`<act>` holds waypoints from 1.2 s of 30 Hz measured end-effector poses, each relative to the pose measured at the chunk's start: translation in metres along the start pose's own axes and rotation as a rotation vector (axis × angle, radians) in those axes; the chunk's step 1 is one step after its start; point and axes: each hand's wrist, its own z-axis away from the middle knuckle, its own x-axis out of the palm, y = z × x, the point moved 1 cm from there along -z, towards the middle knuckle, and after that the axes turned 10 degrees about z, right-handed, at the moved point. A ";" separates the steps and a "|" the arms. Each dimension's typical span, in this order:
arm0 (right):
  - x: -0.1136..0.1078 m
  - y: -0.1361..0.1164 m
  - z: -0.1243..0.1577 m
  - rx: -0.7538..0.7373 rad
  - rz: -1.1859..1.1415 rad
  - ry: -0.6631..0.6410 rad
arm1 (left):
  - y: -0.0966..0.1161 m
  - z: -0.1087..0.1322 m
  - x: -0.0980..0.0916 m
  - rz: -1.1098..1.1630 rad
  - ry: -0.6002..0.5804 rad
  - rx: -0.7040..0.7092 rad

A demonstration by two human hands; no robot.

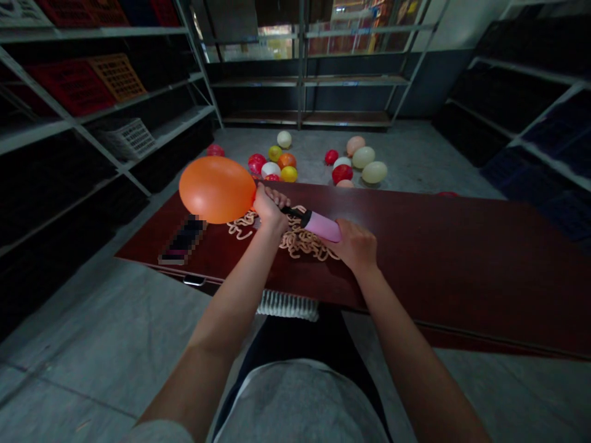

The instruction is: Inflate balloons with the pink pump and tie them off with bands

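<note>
An inflated orange balloon (217,189) extends to the left from my left hand (271,206), whose fingers are closed round its neck at the black nozzle end of a hand pump. My right hand (357,245) is wrapped round the far end of the pink balloon pump (323,227), which slants down to the right between my hands. Beneath the pump, a pile of uninflated beige balloons (307,243), long and curled, lies on the dark red table. The pump's handle is hidden in my right hand.
A phone-like dark object (183,240), blurred, lies at the left of the table (438,258). Behind it, several inflated balloons (364,157) rest on the floor. Metal shelves (300,80) with crates (115,77) stand around.
</note>
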 end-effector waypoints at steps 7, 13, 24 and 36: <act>-0.008 -0.004 0.001 -0.097 0.003 -0.004 | 0.062 -0.018 -0.018 -0.012 0.032 0.033; -0.009 -0.007 0.002 -0.119 -0.068 0.035 | 0.114 -0.011 0.010 -0.086 -0.026 0.099; 0.003 0.012 0.001 0.154 -0.235 0.100 | 0.062 0.016 0.078 -0.236 -0.382 0.333; 0.004 0.015 0.000 0.268 -0.244 0.082 | -0.061 0.033 0.051 -0.281 -0.403 0.241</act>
